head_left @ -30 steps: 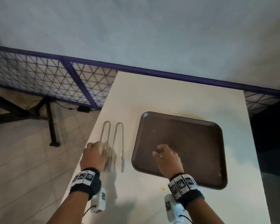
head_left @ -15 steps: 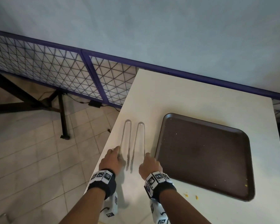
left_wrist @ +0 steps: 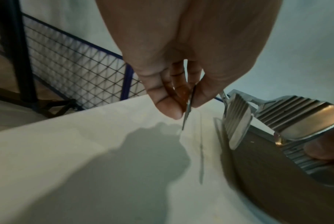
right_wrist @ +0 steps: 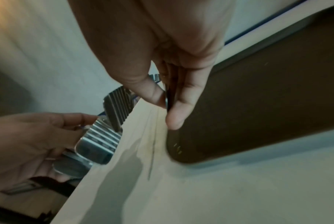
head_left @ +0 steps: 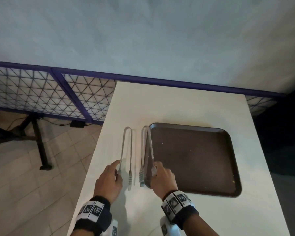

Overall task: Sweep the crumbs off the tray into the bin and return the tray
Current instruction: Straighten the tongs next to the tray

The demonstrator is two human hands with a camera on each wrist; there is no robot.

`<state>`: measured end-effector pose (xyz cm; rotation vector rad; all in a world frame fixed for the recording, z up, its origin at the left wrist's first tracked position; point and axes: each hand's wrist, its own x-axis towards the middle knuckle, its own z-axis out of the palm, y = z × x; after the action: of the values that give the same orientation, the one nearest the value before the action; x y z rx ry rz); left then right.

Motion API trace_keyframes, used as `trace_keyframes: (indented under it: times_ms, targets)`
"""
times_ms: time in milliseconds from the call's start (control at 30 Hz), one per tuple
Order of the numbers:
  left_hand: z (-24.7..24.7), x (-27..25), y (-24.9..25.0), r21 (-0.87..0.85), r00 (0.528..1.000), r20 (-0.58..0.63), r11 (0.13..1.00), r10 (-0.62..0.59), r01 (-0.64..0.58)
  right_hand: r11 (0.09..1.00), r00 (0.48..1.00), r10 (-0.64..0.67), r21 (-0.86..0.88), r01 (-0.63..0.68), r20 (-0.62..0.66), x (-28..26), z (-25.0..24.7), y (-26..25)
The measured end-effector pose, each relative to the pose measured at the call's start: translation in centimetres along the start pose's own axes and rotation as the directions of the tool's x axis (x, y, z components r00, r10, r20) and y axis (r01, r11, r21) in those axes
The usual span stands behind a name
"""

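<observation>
A brown tray lies on the white table with a few pale crumbs on it. Two metal tongs lie lengthwise left of it. My left hand pinches one arm of the left tongs near their ridged ends. In the left wrist view that arm shows edge-on between thumb and fingers. My right hand pinches the right tongs, which overlap the tray's left rim. Their arm sits between thumb and fingers over the tray. No bin is in view.
The table's left edge runs just beside my left hand, with tiled floor below. A purple-framed wire mesh fence and a black stand leg are to the left. A pale wall rises behind.
My right hand has left the tray and gone to the right tongs. Both hands now pinch a pair of tongs, and the right pair has shifted onto the tray's left rim.
</observation>
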<state>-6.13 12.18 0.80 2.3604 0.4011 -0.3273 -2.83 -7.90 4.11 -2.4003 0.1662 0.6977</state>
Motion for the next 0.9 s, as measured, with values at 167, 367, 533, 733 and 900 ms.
trace_keyframes:
  times_ms: [167, 367, 533, 733, 900]
  targets:
    - [5.2, 1.1, 6.4, 0.036, 0.992, 0.082, 0.995, 0.091, -0.095, 0.993, 0.985, 0.082, -0.076, -0.095, -0.151, -0.2, -5.2, 6.3]
    - [11.5, 2.1, 12.0, 0.179, 0.984, 0.154, 0.977, 0.085, -0.112, 0.957, 0.971, 0.181, -0.197, -0.211, -0.159, 0.8, -9.2, 12.8]
    - [14.5, 2.4, 14.5, 0.238, 0.986, 0.164, 0.970, 0.003, -0.043, 0.939, 0.972, 0.199, -0.261, -0.226, -0.123, 1.9, -10.3, 16.3]
    - [16.4, 2.6, 15.7, 0.289, 0.987, 0.133, 0.956, -0.089, 0.047, 0.939, 0.976, 0.200, -0.268, -0.216, -0.086, 3.1, -10.8, 18.3]
    - [16.2, 2.8, 16.0, 0.278, 0.984, 0.126, 0.957, -0.124, 0.085, 0.957, 0.978, 0.179, -0.212, -0.199, -0.112, 3.1, -11.3, 19.3]
